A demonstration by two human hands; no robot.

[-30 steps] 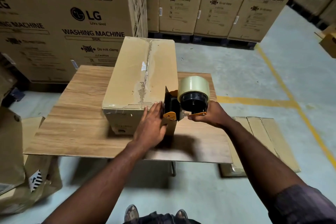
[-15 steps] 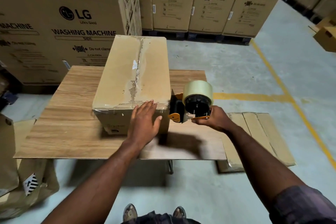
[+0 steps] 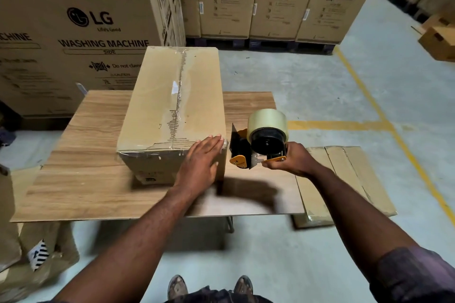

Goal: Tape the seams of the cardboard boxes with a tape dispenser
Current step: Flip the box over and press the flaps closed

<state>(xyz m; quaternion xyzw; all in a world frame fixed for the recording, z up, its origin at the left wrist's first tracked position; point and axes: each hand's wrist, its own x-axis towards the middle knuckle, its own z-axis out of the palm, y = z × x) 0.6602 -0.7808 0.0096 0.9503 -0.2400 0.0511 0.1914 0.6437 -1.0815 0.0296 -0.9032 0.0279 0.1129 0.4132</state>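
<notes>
While the taped cardboard box (image 3: pixel 172 101) sits on the table (image 3: pixel 81 179), the left hand (image 3: pixel 200 167) lies flat and open on the box's near right corner, apparently smoothing tape down, as the right hand (image 3: pixel 293 160) grips the tape dispenser (image 3: pixel 261 142) just beside the box.

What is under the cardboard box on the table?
The cardboard box sits on a wood-grain table, and bare board shows to its left, right and front. The left hand lies flat on its near right corner. Anything directly beneath the box is covered.
</notes>
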